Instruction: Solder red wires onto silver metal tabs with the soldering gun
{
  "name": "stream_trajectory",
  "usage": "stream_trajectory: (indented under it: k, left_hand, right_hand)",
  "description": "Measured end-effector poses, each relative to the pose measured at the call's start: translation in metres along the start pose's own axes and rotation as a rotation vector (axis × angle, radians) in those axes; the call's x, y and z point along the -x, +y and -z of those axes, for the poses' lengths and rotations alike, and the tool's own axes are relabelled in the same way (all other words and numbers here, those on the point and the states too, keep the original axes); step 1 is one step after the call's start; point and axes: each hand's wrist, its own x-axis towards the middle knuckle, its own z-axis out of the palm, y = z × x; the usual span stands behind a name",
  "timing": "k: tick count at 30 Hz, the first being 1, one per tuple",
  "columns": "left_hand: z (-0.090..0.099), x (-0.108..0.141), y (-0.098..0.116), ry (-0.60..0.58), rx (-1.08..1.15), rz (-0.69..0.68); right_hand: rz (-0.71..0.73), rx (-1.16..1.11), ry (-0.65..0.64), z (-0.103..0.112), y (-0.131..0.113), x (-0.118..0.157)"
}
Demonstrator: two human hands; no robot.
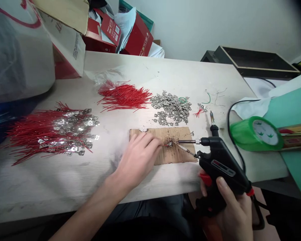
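Our left hand (140,155) pinches a red wire (166,145) running to a metal tab (170,144) on the cardboard (175,158) just ahead of its fingertips; our right hand (237,207) grips a black soldering gun (222,152), its tip near that tab. The gun's label (223,168) is too blurred for us to read. Beyond the right hand, a green tape roll (243,134) carries crown-like marks; far beyond the left, a red box (137,36) bears white print we cannot make out.

I watch through a single camera on the person's head, facing forward and down from close above the counter (52,187), its view wide enough to run from the lap (160,211) to the wall (190,30) beyond.
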Motion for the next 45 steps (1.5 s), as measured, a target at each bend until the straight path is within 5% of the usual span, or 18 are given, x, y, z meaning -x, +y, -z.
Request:
stream_trajectory:
  k: [5, 13, 18, 24, 29, 45]
  left_hand:
    - [0.001, -0.001, 0.001, -0.021, -0.001, 0.027]
    - [0.001, -0.001, 0.000, -0.040, -0.049, 0.032]
    - [0.011, 0.003, 0.001, 0.049, 0.087, 0.024]
    - [0.020, 0.016, 0.026, 0.221, 0.500, 0.125]
    - [0.014, 0.025, 0.048, 0.319, 0.675, 0.167]
    - [0.022, 0.030, 0.053, 0.263, 0.596, 0.083]
  right_hand:
    - [-0.120, 0.000, 0.118, -0.006, -0.005, 0.013]
    - [-0.107, 0.118, 0.076, 0.002, 0.003, 0.013]
    - [-0.032, 0.036, 0.020, 0.010, 0.009, 0.006]
    - [0.001, -0.116, -0.114, -0.026, -0.018, 0.015]
    - [0.008, -0.012, -0.194, -0.051, -0.031, 0.017]
    - [0.131, 0.045, -0.312, -0.057, -0.033, 0.013]
